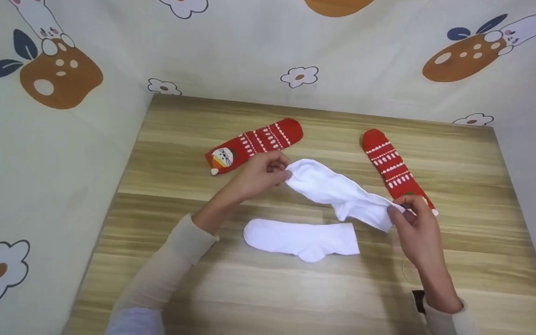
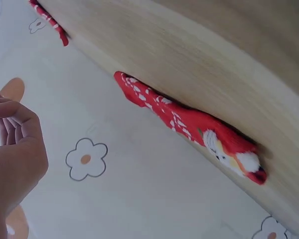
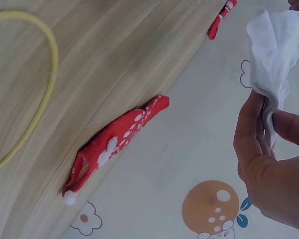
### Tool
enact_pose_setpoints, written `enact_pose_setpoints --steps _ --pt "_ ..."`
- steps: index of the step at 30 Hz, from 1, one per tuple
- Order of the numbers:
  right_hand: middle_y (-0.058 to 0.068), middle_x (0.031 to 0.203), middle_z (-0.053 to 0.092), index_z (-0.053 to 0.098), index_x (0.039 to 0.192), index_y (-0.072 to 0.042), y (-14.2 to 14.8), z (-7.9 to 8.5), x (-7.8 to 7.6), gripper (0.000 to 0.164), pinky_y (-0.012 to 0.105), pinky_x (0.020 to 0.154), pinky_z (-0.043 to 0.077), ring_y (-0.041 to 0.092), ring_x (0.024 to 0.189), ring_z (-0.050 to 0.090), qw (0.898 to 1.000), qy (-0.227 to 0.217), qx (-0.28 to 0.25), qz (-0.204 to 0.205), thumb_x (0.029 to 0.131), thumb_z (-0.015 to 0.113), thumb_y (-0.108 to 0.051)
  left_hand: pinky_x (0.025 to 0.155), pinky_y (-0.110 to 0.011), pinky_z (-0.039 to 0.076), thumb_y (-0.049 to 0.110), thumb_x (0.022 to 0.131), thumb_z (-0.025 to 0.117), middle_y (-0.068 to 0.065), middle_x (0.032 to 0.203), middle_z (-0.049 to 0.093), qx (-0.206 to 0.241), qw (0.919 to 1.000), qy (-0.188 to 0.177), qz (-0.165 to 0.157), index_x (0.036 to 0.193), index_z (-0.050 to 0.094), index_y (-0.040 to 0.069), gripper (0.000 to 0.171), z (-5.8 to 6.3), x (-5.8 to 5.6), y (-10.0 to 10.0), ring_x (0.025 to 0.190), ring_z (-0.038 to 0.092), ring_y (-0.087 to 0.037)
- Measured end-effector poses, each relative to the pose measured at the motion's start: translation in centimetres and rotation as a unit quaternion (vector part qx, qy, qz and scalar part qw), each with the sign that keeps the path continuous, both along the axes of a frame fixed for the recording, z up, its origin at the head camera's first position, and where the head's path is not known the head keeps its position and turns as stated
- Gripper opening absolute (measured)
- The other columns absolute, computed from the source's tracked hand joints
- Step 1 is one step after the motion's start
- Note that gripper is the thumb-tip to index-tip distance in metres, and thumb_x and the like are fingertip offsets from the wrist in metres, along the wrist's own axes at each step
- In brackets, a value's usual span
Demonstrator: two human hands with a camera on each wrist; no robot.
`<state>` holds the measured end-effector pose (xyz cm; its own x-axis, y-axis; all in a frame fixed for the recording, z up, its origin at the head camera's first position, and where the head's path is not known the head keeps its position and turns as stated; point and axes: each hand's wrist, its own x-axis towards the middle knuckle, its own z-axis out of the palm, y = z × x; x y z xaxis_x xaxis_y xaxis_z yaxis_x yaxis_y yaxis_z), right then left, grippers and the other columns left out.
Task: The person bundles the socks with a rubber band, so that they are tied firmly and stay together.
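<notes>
A white sock (image 1: pixel 328 186) is stretched in the air between both hands in the head view. My left hand (image 1: pixel 265 172) pinches its toe end, and my right hand (image 1: pixel 417 228) pinches the edge of its cuff end. In the right wrist view the sock (image 3: pixel 276 55) droops from between the thumb and fingers of the right hand (image 3: pixel 269 144). Below it, a second white sock (image 1: pixel 300 239) lies flat on the table with its heel toward me. The left wrist view shows only part of the left hand (image 2: pixel 20 134), at the edge.
Two red patterned socks lie farther back on the wooden table (image 1: pixel 165 158): one at left (image 1: pixel 254 144) behind the left hand, one at right (image 1: pixel 391 163) partly behind the right hand. A printed cloth (image 1: pixel 231 60) stands around the table. A yellow loop (image 3: pixel 52 55) appears in the right wrist view.
</notes>
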<state>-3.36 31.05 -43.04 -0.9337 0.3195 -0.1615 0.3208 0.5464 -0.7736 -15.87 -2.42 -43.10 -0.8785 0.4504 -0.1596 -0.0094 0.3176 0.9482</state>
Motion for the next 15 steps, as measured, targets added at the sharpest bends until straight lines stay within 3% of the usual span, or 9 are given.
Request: enact_pose_setpoints --steps 8,15 --pt "0.013 0.130 0.064 0.059 0.126 -0.007 -1.0 0.3 0.0 0.029 0.013 0.077 0.051 0.014 0.098 0.068 0.998 -0.013 -0.006 0.056 0.102 0.064 -0.023 0.088 -0.031 0.058 0.020 0.096 0.071 -0.004 0.105 0.070 -0.042 0.9978 0.010 0.050 0.111 0.069 0.012 0.017 -0.3 3.7 -2.4 0.097 0.064 -0.020" --pt "0.014 0.126 0.064 0.060 0.126 -0.003 -2.2 -1.3 0.3 0.029 0.013 0.081 0.051 0.024 0.103 0.068 0.993 -0.044 -0.019 0.108 0.101 0.066 -0.018 0.077 -0.029 0.058 0.016 0.095 0.072 -0.003 0.095 0.069 -0.106 0.9924 -0.044 0.044 0.127 0.062 0.017 0.034 -1.5 6.8 -4.5 0.085 0.064 -0.019"
